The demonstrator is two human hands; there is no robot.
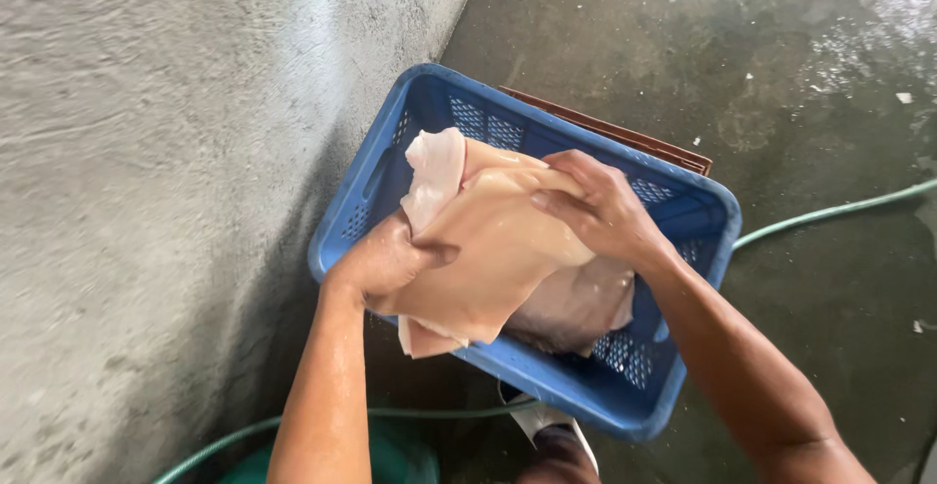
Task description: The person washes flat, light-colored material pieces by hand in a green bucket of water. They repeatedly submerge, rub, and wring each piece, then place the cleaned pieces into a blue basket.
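Observation:
Both of my hands grip a large pale slab of raw meat with skin, held over a blue plastic crate. My left hand clasps its near left edge, thumb on top. At the slab's far right edge, my right hand pinches it from above. More pinkish pieces of meat lie in the crate beneath the slab. Both forearms look wet.
A rough grey concrete wall fills the left side. The crate rests on a brown crate over a wet dark concrete floor. A green hose runs across the floor behind and below the crate.

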